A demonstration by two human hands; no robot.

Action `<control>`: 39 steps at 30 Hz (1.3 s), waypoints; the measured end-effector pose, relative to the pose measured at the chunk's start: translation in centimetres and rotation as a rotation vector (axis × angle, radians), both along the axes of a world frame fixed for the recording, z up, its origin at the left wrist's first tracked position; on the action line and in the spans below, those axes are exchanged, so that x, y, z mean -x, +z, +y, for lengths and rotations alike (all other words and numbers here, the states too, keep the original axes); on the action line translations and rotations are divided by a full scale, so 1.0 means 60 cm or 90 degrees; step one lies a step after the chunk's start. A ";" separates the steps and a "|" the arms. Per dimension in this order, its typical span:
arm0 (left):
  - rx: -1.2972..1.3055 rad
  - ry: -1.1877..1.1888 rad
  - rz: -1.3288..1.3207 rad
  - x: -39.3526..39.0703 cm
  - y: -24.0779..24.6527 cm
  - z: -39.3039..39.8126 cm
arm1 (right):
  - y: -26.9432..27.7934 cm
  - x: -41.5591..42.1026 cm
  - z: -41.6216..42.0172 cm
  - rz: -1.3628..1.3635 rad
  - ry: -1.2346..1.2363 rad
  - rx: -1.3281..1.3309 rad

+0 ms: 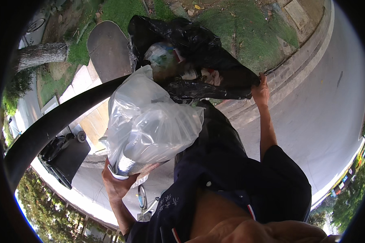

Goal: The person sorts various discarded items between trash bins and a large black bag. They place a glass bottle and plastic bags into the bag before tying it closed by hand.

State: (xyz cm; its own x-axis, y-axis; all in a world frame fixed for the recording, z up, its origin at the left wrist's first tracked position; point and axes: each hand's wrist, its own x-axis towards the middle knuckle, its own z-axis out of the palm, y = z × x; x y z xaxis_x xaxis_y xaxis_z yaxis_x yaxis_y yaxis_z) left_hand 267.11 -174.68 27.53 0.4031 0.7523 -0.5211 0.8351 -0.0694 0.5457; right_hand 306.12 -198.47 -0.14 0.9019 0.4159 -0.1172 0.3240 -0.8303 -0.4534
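Note:
My left hand (118, 185) grips the lower end of a translucent white plastic bag (152, 121). A silver foil-like piece (129, 165) shows at that end, close to my fingers. The bag's upper part bulges against the near side of a black plastic garbage bag (182, 30). With my right hand (261, 91) I pinch the right corner of the black bag's rim, and its mouth gapes. Inside lie a knotted clear bag of mixed rubbish (161, 56), a pale container (189, 73) and crumpled paper-like waste (211, 76). The black bag's bottom is hidden.
A thick black curved bar (64, 117) crosses the left side. Beyond it are a black wheeled bin (70, 155) and a tree trunk (42, 54). A flat rounded brown-grey panel (109, 48) stands by the garbage bag. Grass (246, 48), a kerb (295, 68) and a road (316, 121) surround me.

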 end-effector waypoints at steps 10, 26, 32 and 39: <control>-0.067 0.102 -0.117 -0.022 0.042 0.068 | -0.273 -0.030 0.208 -0.228 0.689 0.511; 0.292 0.104 -0.367 -0.085 -0.025 0.184 | -0.068 -0.227 0.259 0.368 0.025 -0.255; 0.483 -0.093 -0.129 -0.336 -0.179 0.167 | -0.018 -0.224 0.207 0.369 0.009 -0.342; 0.288 -0.289 -0.087 -0.489 -0.395 0.169 | -0.006 -0.229 0.166 0.452 -0.166 -0.462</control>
